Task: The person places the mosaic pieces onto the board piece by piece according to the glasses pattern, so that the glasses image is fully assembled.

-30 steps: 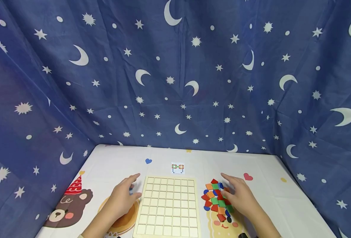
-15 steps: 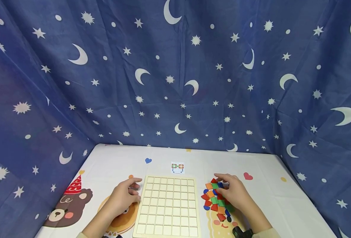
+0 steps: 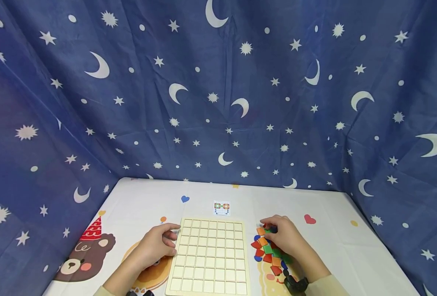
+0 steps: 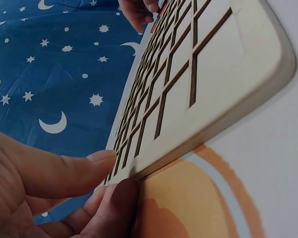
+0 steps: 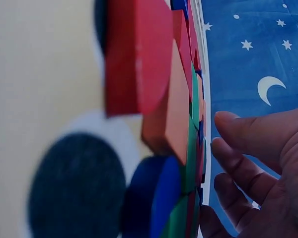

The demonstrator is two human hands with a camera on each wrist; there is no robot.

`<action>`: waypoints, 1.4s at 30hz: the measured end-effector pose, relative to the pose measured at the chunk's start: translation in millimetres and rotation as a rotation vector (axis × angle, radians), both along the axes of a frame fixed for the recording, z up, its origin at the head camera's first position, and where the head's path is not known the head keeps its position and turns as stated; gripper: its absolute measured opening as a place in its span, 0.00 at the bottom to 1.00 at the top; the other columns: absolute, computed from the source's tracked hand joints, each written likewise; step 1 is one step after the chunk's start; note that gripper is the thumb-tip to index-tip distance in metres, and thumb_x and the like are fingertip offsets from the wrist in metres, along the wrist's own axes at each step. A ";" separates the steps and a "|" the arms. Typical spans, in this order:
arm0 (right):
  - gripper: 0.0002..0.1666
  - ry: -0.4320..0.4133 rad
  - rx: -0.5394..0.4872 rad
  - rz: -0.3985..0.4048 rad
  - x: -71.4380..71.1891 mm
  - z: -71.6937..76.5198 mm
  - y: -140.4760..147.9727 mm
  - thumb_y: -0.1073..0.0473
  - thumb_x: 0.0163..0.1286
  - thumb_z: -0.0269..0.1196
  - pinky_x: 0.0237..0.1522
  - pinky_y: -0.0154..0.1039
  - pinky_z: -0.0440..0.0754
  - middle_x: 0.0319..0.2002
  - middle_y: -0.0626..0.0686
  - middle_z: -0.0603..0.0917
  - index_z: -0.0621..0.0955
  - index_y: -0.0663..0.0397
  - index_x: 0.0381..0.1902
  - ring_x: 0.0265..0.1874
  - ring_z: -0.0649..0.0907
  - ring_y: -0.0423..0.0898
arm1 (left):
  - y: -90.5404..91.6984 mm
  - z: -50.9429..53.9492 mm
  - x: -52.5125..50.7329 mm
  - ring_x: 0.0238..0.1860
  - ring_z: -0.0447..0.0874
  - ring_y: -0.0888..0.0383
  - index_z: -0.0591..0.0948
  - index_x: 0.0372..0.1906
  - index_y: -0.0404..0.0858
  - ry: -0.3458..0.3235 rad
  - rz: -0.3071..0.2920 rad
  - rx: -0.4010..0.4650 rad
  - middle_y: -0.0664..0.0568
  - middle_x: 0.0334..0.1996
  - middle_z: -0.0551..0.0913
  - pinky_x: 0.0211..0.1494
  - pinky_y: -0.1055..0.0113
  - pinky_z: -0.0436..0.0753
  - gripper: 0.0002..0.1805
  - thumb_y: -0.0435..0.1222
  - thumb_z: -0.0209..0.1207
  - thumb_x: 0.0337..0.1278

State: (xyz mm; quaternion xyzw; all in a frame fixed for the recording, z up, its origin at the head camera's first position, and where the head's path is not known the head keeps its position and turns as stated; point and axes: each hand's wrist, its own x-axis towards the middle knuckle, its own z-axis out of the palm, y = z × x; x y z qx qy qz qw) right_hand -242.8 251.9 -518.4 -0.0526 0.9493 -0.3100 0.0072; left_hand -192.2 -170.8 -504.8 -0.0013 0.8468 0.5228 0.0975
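A pale wooden grid board (image 3: 211, 257) lies in the middle of the table. My left hand (image 3: 154, 246) is at its left edge; in the left wrist view the fingertips (image 4: 103, 157) touch the board's rim. Right of the board is a pile of flat coloured pieces (image 3: 266, 250) in red, orange, green and blue, some round-edged and some four-sided. Over the pile's far side is my right hand (image 3: 286, 236), fingers loosely bent. The right wrist view shows the fingers (image 5: 238, 129) close to the pieces, and I see none held; part of the pile is hidden beneath the hand.
A small printed card (image 3: 222, 208) with a coloured pattern lies behind the board. The white tablecloth (image 3: 344, 246) has printed bear and food pictures. A blue curtain (image 3: 218, 102) with moons and stars surrounds the table's back and sides.
My right hand has moved left and lower over the coloured pieces. My left hand has moved slightly right, to the board's edge. The board and card stay put.
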 end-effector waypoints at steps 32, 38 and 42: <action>0.12 -0.046 0.096 -0.005 -11.1 0.8 -14.9 0.63 0.63 0.79 0.52 0.45 0.87 0.36 0.44 0.82 0.92 0.40 0.42 0.42 0.76 0.45 | 0.1 -4.2 -6.0 0.37 0.79 0.53 0.84 0.64 0.33 -0.014 -0.058 -0.016 0.46 0.44 0.80 0.35 0.65 0.83 0.40 0.15 0.76 0.37; 0.12 -0.046 0.074 -0.002 -14.0 -1.9 -14.2 0.62 0.63 0.79 0.53 0.45 0.87 0.36 0.44 0.83 0.92 0.41 0.42 0.42 0.77 0.45 | 1.4 -4.7 -4.9 0.37 0.79 0.53 0.84 0.64 0.33 -0.014 -0.052 -0.017 0.46 0.44 0.79 0.35 0.66 0.83 0.40 0.14 0.75 0.37; 0.15 -0.072 0.048 -0.013 -14.1 -1.9 -13.7 0.64 0.61 0.80 0.56 0.48 0.87 0.37 0.45 0.84 0.92 0.41 0.44 0.43 0.78 0.46 | 2.3 -4.9 -4.3 0.37 0.79 0.53 0.84 0.64 0.34 -0.021 -0.045 -0.021 0.46 0.44 0.80 0.35 0.66 0.82 0.40 0.14 0.75 0.37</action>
